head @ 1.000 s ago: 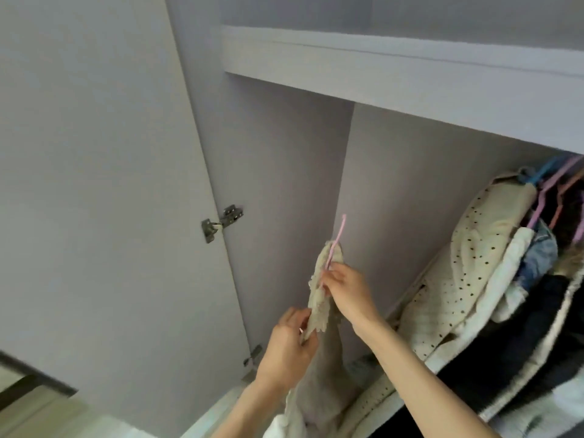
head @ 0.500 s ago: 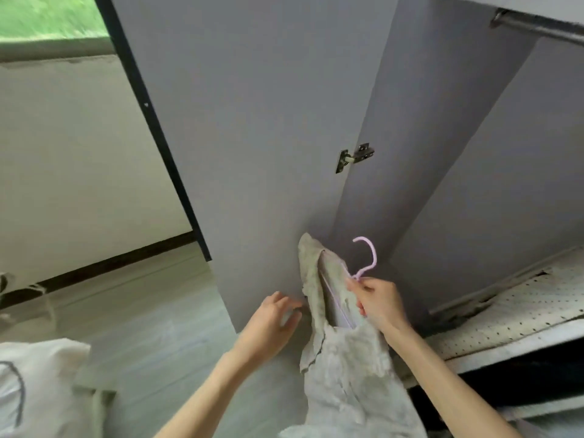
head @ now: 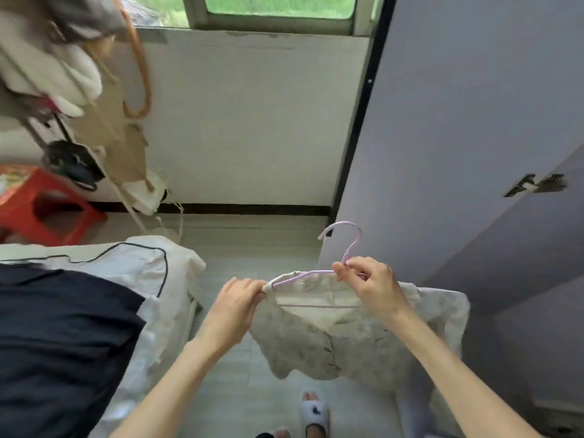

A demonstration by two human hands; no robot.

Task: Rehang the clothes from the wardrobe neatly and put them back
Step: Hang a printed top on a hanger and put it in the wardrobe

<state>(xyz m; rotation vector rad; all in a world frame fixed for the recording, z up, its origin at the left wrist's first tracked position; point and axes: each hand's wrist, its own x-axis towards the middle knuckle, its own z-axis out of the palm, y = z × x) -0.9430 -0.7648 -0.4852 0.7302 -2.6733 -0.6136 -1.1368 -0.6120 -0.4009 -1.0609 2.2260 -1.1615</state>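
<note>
Pale patterned garment (head: 354, 343) on pink hanger (head: 316, 275), at 6 o'clock before the open wardrobe door (head: 458, 153): right hand (head: 373, 286) pinches hanger neck, left hand (head: 237, 298) pinches shoulder fabric at 9 o'clock; advise seating that shoulder squarely over the hanger's end.

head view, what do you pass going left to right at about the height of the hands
dark garment on the white bedding → left hand pinching the garment's shoulder → pink hanger → right hand gripping the hanger's neck → pale floral garment → grey wardrobe door
</note>
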